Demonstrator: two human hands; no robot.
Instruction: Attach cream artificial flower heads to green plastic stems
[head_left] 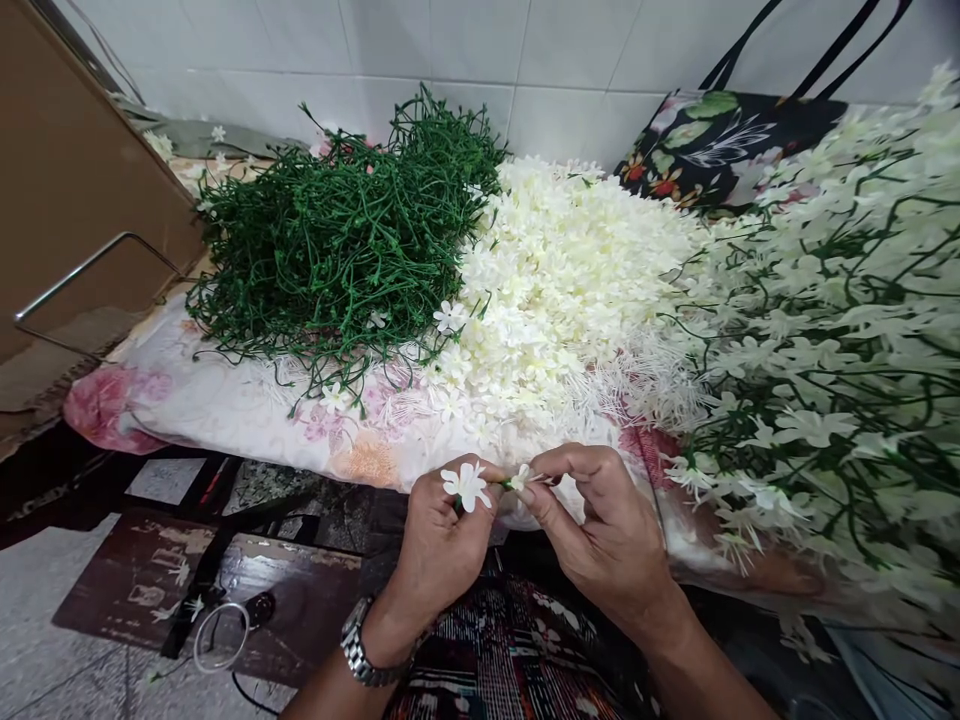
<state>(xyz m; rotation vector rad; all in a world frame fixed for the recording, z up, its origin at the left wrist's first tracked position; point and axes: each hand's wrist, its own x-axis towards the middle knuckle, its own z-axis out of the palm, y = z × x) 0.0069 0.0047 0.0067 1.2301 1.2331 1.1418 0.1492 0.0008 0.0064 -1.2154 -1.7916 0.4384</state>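
Note:
My left hand (pixel 446 540) is closed around a green artificial flower stem, and a white blossom (pixel 466 486) on it shows above the thumb. Between thumb and forefinger, my right hand (pixel 600 510) pinches a small white flower (pixel 520 478) at a green stem tip that pokes out of the left hand. Beyond the hands lies a heap of loose white petals (pixel 555 290). Left of it is a tangled pile of bare green stems (pixel 337 240). Stems bearing white flowers (pixel 847 380) are massed on the right.
A flowered cloth (pixel 247 410) covers the surface under the piles. Thin white strands (pixel 652 385) lie at the petal heap's edge. Behind stand a black floral bag (pixel 727 150) and a tiled wall (pixel 465 40). A brown panel with a metal handle (pixel 75 275) stands at left.

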